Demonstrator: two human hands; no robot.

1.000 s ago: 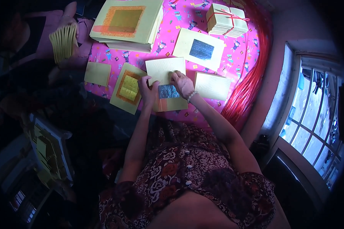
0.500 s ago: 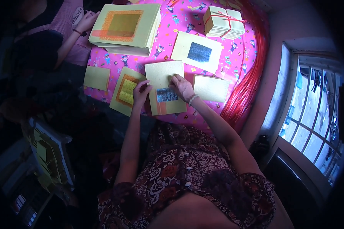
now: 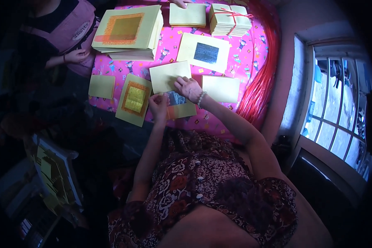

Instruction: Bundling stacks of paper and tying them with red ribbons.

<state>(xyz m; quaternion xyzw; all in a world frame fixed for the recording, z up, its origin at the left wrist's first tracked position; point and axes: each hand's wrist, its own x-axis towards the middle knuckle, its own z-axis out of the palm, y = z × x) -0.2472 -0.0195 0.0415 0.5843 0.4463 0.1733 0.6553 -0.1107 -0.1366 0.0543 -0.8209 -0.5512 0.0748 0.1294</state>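
Note:
Right in front of me lies a yellowish paper sheet with a dark silver foil panel (image 3: pixel 175 98) and an orange strip. A plain pale sheet or flap (image 3: pixel 166 75) sits tilted over its upper part; whether the two are joined I cannot tell. My right hand (image 3: pixel 189 89) has its fingers curled against the plain paper near its right side. My left hand (image 3: pixel 158 106) pinches at the papers' left edge, where the two overlap. Just left of it lies a sheet with a gold foil square framed in orange (image 3: pixel 136 99).
A thick stack of gold-and-orange joss paper (image 3: pixel 128 31) stands far left, near another person. That side also has a small plain pile (image 3: pixel 101 86). Rightward are a silver-foil sheet (image 3: pixel 206 53), plain sheets (image 3: pixel 221 89), a red-tied bundle (image 3: pixel 230 20) and red strands (image 3: pixel 256 97).
My left hand has moved right onto the paper edge, and the plain paper has tilted over the foil. A pale paper pile with another person's hand now shows at the back.

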